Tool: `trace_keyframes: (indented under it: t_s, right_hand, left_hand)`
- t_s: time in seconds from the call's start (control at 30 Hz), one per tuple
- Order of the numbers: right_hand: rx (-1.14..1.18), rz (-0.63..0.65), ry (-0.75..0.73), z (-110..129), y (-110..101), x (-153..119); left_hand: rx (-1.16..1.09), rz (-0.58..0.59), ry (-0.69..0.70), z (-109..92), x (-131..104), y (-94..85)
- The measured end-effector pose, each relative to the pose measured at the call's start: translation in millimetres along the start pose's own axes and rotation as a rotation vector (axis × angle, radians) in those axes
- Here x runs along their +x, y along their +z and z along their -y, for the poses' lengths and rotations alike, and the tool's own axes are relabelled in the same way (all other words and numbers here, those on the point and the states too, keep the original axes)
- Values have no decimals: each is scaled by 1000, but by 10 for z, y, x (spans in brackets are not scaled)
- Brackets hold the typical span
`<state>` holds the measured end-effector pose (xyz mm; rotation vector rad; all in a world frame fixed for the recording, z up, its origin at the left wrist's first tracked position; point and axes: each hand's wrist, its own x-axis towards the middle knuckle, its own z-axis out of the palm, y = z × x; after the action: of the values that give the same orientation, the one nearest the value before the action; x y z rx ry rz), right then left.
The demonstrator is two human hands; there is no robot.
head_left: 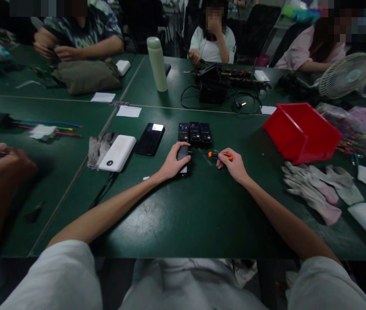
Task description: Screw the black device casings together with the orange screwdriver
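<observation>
My left hand (172, 162) is wrapped round a small black box-shaped device (183, 156), holding it at the table surface. To its right, my right hand (233, 164) is closed on a screwdriver with an orange and black handle (224, 156); the handle's end points left toward the device. Just beyond my hands, several similar black devices (195, 132) stand side by side in a row. A thin clear strip (206, 157) lies on the table between my hands.
Left of my hands lie a black phone (150, 138) and a white power bank (118, 153) on a grey glove. A red bin (302, 131) and work gloves (315, 187) sit at right. A pale green bottle (157, 64) stands beyond. A co-worker's hand (3, 172) is at far left.
</observation>
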<state>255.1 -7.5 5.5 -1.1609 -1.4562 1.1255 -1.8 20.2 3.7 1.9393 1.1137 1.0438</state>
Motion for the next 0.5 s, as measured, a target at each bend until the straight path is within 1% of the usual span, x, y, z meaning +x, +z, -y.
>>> trace_keyframes:
  t_s: [0.33, 0.5]
  right_hand:
    - [5, 6, 32, 36, 5, -12]
    - [12, -3, 18, 29, 5, -3]
  left_hand:
    - [-14, 4, -2, 35, -1, 2]
    - [-9, 11, -4, 32, -3, 0]
